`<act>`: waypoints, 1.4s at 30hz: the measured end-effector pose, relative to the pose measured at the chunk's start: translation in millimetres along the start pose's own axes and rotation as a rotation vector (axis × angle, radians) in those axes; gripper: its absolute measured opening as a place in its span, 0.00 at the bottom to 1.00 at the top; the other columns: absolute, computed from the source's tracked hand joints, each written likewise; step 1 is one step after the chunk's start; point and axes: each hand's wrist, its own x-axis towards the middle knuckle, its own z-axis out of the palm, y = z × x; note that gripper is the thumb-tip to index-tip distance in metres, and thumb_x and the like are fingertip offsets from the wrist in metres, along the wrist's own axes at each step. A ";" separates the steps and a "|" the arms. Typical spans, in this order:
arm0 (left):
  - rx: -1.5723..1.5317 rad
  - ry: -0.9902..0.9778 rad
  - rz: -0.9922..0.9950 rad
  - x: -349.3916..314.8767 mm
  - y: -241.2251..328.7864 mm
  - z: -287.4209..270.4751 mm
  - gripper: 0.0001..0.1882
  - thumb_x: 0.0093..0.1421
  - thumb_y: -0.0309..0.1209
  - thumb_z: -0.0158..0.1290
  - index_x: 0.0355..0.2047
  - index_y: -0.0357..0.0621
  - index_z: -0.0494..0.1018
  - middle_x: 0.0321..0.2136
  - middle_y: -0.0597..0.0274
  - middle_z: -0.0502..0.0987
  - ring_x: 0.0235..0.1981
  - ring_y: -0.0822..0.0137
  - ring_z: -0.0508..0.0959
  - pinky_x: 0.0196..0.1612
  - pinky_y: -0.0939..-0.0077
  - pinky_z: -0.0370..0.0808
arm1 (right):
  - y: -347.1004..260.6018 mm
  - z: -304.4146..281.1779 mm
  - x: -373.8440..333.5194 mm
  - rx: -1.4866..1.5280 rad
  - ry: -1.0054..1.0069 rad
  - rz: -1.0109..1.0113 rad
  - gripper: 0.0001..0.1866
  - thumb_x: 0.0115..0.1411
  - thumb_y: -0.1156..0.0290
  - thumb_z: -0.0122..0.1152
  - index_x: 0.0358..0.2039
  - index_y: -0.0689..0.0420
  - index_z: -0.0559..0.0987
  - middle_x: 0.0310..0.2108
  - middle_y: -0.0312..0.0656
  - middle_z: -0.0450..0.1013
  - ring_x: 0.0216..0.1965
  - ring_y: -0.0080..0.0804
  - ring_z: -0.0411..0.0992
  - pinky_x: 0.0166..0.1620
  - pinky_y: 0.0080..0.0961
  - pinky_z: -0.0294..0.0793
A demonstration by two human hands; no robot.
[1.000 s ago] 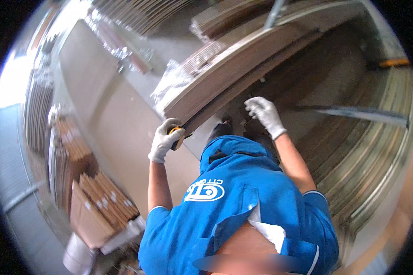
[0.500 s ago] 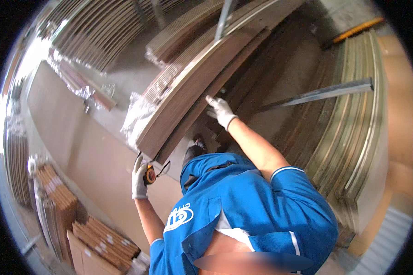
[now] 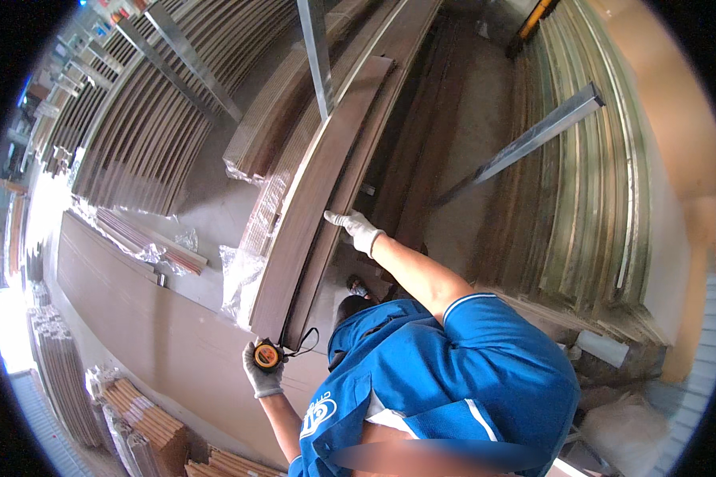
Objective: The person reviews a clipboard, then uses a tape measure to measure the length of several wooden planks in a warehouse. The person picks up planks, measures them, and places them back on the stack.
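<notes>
My left hand [image 3: 262, 382], in a white work glove, is closed round a black and orange tape measure [image 3: 268, 356] with a black wrist cord hanging off it. The tape measure is close to the near end of a long brown board [image 3: 309, 191], which lies on a stack. A narrower brown board [image 3: 320, 265] runs alongside it on the right, with a dark gap between. Further up, my gloved right hand [image 3: 358, 230] grips the right edge of the narrower board, thumb on top. Its other fingers are partly hidden.
Metal posts [image 3: 317, 63] rise among the stacks, and another post [image 3: 525, 143] slants at the right. Greenish panels [image 3: 589, 175] stand on edge there. Plastic wrap [image 3: 241, 282] bunches beside the boards. A wide tan panel [image 3: 135, 294] lies at left, near bundled strips [image 3: 139, 409].
The whole view has shifted and turned. My left hand has rotated, so the tape measure's round orange face now shows. My right hand stays at the board's edge.
</notes>
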 end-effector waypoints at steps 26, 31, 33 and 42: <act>0.423 0.032 0.408 -54.1 -49.9 89.8 0.21 0.65 0.38 0.46 0.55 0.42 0.67 0.46 0.59 0.74 0.46 0.66 0.75 0.50 0.69 0.73 | -57.1 -45.7 -80.4 0.568 -0.257 -0.228 0.32 0.52 0.74 0.70 0.57 0.54 0.70 0.53 0.41 0.73 0.55 0.40 0.70 0.59 0.44 0.69; 0.560 0.114 0.331 -53.9 -97.7 124.4 0.22 0.61 0.31 0.48 0.55 0.36 0.65 0.45 0.54 0.74 0.45 0.64 0.75 0.49 0.71 0.73 | -57.4 -108.8 -99.8 0.549 -0.017 -0.167 0.31 0.53 0.71 0.69 0.58 0.53 0.69 0.55 0.39 0.70 0.59 0.41 0.66 0.61 0.46 0.65; 0.583 -0.020 0.335 -49.0 -118.0 132.9 0.24 0.60 0.30 0.50 0.57 0.36 0.64 0.46 0.54 0.74 0.45 0.65 0.75 0.50 0.70 0.72 | -53.6 -131.5 -97.5 0.606 -0.082 -0.217 0.33 0.54 0.69 0.69 0.60 0.52 0.68 0.57 0.38 0.69 0.60 0.41 0.64 0.63 0.46 0.63; 0.539 0.214 0.053 -30.2 -205.6 135.6 0.22 0.61 0.32 0.54 0.53 0.35 0.67 0.41 0.58 0.74 0.43 0.68 0.74 0.49 0.75 0.71 | 29.7 -233.2 -66.8 0.499 0.201 0.081 0.31 0.54 0.68 0.70 0.58 0.53 0.70 0.55 0.42 0.70 0.58 0.46 0.65 0.63 0.47 0.63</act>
